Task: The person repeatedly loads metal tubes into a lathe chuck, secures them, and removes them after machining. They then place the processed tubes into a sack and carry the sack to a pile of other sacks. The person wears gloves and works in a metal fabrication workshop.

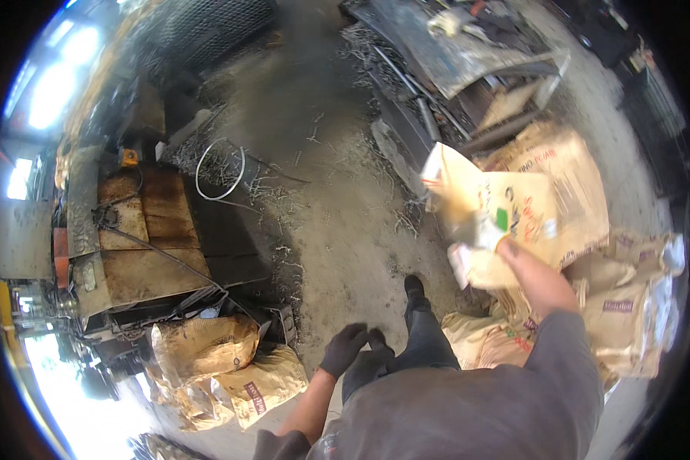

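My right arm stretches out to an open brown paper sack (525, 203), which leans over other sacks on the right. My right hand (484, 231), whitish at the wrist, is at the sack's mouth. Motion blurs its fingers, so whether they grip the paper is unclear. The mouth of the sack faces left, and its inside is smeared brown. In a dark glove, my left hand (346, 349) hangs beside my left leg, away from the sacks. Its fingers are loosely extended and hold nothing.
More paper sacks (625, 295) are heaped at the right, and filled sacks (207, 353) lie at the lower left. A stained brown box-like machine (157, 222) stands on the left. Metal scrap and a bin (468, 57) are at the far right. A white hoop (221, 170) and wiry shavings lie around the floor.
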{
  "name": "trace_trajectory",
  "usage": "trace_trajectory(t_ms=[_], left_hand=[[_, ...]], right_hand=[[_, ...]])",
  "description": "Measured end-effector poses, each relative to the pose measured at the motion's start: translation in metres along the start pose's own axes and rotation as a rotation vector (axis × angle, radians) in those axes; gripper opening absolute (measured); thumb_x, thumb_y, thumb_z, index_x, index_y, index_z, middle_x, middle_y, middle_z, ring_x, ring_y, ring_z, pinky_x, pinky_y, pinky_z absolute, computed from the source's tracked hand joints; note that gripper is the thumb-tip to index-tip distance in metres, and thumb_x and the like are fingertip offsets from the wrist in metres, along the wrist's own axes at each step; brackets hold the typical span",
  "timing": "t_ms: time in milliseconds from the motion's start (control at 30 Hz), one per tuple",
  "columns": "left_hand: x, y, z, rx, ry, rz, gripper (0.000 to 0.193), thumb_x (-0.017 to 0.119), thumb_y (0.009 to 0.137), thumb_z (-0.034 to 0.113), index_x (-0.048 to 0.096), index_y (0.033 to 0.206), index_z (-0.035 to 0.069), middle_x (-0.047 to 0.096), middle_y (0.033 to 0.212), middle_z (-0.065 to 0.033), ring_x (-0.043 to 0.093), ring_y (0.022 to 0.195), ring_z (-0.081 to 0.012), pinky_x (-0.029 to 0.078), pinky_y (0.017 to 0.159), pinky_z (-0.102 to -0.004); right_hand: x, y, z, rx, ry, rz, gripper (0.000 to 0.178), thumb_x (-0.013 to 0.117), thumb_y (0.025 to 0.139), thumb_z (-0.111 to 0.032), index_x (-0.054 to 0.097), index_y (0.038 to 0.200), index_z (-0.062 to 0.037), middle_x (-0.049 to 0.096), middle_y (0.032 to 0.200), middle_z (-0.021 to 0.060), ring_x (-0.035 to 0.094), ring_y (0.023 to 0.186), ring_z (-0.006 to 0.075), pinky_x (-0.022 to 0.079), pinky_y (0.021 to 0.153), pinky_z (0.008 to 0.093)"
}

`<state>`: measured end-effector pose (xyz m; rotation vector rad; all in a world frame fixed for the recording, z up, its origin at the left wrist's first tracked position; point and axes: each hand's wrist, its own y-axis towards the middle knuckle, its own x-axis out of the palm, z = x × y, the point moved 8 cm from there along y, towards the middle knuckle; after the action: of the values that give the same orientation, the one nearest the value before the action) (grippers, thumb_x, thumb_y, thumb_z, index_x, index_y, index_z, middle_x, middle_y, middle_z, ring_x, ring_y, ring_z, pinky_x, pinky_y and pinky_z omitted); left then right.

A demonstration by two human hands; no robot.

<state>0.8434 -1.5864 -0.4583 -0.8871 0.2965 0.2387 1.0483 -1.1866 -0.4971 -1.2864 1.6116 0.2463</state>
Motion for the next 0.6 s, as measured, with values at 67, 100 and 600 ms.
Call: trace_trajectory(t_ms=[67, 100, 600], left_hand=[[-0.031, 0.023, 0.088, 0.044, -0.479, -0.011, 0.056, 0.069, 0.101, 0.036, 0.060, 0.143, 0.001, 0.071, 0.130, -0.0133, 0.067, 0.117, -0.0197, 0.052, 0.101, -0.0333], [-0.057, 0.032, 0.130, 0.151, -0.542, 0.008, 0.059, 0.070, 0.101, 0.035, 0.058, 0.144, -0.002, 0.069, 0.131, -0.0139, 0.064, 0.117, -0.0190, 0.051, 0.102, -0.0331], [-0.452, 0.149, 0.379, 0.700, -0.337, 0.135, 0.071, 0.073, 0.099, 0.040, 0.049, 0.152, -0.001, 0.065, 0.139, -0.0187, 0.065, 0.126, -0.0265, 0.049, 0.111, -0.0386]], right_hand=[[-0.062, 0.011, -0.128, -0.407, 0.383, 0.144, 0.026, 0.075, 0.091, -0.028, 0.074, 0.093, -0.0022, 0.071, 0.083, 0.0144, 0.066, 0.068, 0.0279, 0.055, 0.063, 0.0389], [-0.093, 0.014, -0.181, -0.518, 0.411, 0.198, 0.030, 0.076, 0.089, -0.028, 0.068, 0.078, -0.0014, 0.066, 0.073, 0.0184, 0.063, 0.063, 0.0277, 0.052, 0.061, 0.0420], [-0.313, 0.306, -0.428, -0.639, 0.582, 0.080, 0.022, 0.071, 0.087, -0.011, 0.076, 0.104, 0.0017, 0.076, 0.085, 0.0127, 0.069, 0.080, 0.0116, 0.056, 0.076, 0.0329]])
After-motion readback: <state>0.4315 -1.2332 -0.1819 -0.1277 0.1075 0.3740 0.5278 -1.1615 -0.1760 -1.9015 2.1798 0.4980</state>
